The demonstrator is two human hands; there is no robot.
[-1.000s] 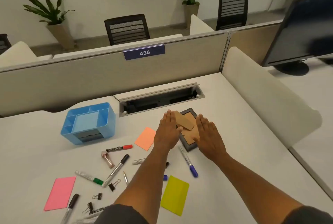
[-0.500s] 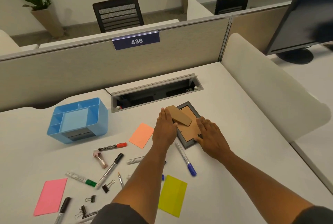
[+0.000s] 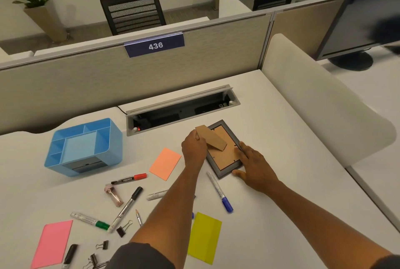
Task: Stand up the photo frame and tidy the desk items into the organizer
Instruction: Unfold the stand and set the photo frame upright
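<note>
A grey photo frame (image 3: 225, 156) lies face down on the white desk, its brown backing up. My left hand (image 3: 193, 149) pinches the frame's brown easel stand (image 3: 213, 140) at its upper end, lifting it off the backing. My right hand (image 3: 254, 166) presses flat on the frame's right edge and lower corner. The blue organizer (image 3: 84, 146) stands at the left. Scattered in front are markers with red (image 3: 129, 179), black (image 3: 126, 208), green (image 3: 91, 220) and blue (image 3: 219, 190) caps, binder clips (image 3: 123, 228), a pencil (image 3: 139, 218) and orange (image 3: 165, 163), pink (image 3: 53, 242) and yellow (image 3: 204, 236) note pads.
An open cable tray (image 3: 181, 109) is recessed in the desk behind the frame. A beige partition (image 3: 129, 74) closes the back and a white divider (image 3: 324, 100) the right side. A monitor (image 3: 359, 15) stands on the neighbouring desk. A pink stapler-like item (image 3: 113, 194) lies by the markers.
My left hand has closed on the easel stand and lifted its end. My right hand has shifted onto the frame's right edge. The view has tilted down.
</note>
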